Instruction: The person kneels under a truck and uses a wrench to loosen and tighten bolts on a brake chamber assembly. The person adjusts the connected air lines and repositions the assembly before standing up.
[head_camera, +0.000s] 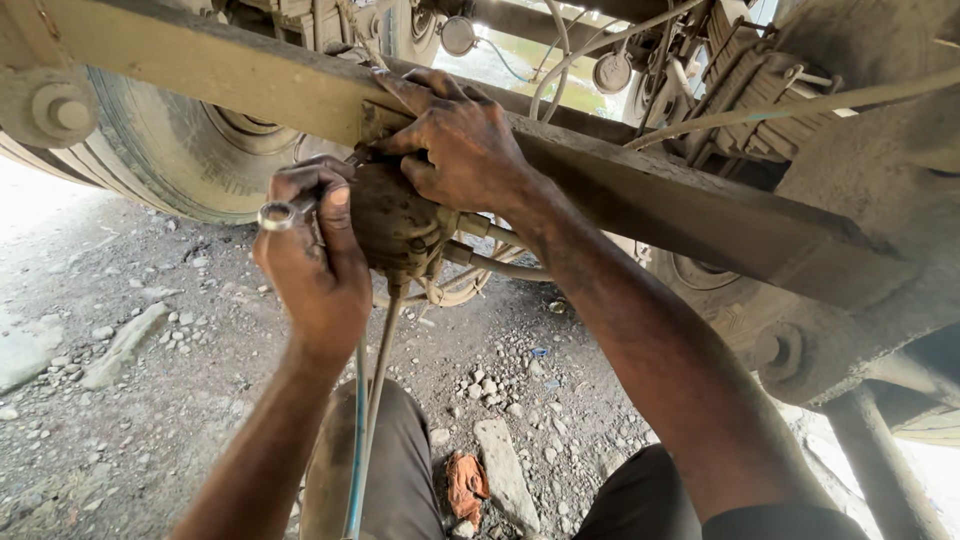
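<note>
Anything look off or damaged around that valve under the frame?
No clear damage. The valve is caked in grime; left hand holds a ring spanner at it, right hand grips it against the frame rail. An orange rag lies on the gravel below.

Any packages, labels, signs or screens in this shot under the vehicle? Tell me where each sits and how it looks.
None in view: no package, label, sign or screen.
The left hand grips a ring spanner at a grimy round valve under the frame beam.
The right hand rests on top of the valve.
An orange rag lies on the gravel.
</note>
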